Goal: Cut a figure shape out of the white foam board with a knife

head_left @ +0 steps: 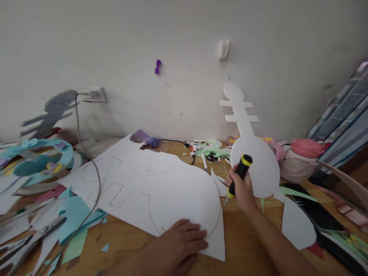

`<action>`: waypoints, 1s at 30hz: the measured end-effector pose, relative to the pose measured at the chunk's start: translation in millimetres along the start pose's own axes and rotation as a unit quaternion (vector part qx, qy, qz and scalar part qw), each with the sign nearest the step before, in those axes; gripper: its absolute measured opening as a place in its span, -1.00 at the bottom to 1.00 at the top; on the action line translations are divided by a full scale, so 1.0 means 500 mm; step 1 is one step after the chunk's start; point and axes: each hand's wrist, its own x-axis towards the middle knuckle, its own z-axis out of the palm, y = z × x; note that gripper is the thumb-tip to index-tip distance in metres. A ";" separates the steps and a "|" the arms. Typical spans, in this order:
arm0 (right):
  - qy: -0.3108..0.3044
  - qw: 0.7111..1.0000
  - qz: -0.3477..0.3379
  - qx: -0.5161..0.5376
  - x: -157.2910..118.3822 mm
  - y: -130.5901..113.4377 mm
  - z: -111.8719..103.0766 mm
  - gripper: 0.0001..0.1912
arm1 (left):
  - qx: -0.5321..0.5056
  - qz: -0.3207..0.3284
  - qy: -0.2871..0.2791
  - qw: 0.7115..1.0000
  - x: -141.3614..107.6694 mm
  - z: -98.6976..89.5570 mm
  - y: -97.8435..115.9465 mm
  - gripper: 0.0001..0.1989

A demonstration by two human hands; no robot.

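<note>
A large white sheet [184, 184] with pencil outlines lies on the wooden table, its upper right edge cut in a curve. My left hand [186, 243] rests on the sheet's lower right part, palm down, its fingers spread a little. Just right of the curved edge, my right hand [241, 188] is wrapped round a black and yellow craft knife [243, 168]. The knife's blade points down and left, near the sheet's right edge. Behind my right hand, a white lute-shaped cutout [263, 165] leans against the wall.
Scissors [43, 232] and coloured scraps lie at the left, with a cable [99, 180] crossing the sheet. A glue gun [195, 148] and a marker [204, 162] lie behind it. A phone [316, 211], a white offcut [297, 224] and a pink-lidded bottle [306, 151] are at the right.
</note>
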 end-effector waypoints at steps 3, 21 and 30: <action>0.003 1.000 -0.005 0.021 0.004 -0.015 -0.005 -0.64 | -0.006 0.008 0.002 1.000 0.000 -0.002 -0.003 -0.52; -0.027 0.999 0.028 -0.006 -0.011 0.021 0.001 -0.68 | 0.010 -0.001 -0.029 1.000 -0.002 -0.008 0.000 -0.51; -0.021 0.999 0.021 -0.044 -0.016 0.051 0.009 -0.71 | -0.006 -0.010 -0.024 1.000 -0.005 -0.003 -0.001 -0.52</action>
